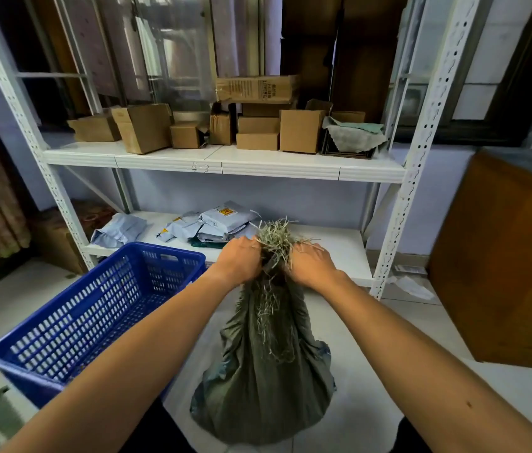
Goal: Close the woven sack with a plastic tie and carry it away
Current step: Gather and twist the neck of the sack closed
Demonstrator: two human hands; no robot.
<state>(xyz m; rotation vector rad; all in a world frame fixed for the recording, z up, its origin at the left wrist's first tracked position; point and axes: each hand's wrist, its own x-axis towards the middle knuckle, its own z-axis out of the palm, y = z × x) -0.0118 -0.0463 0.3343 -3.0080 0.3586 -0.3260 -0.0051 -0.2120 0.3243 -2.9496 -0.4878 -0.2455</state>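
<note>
The woven sack [264, 371] stood upright at lower centre, long axis vertical. Its frayed neck [273, 275], at frame centre, was gripped by left hand [241, 260] and right hand [312, 264], equally near. No plastic tie seen.

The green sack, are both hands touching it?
Touching. The head view shows the left hand and right hand gripping the bunched neck of the sack from either side, just below its frayed top.

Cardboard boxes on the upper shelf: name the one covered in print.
The flat carton atop the middle stack; dark text covers its face, the others look plain.
</note>
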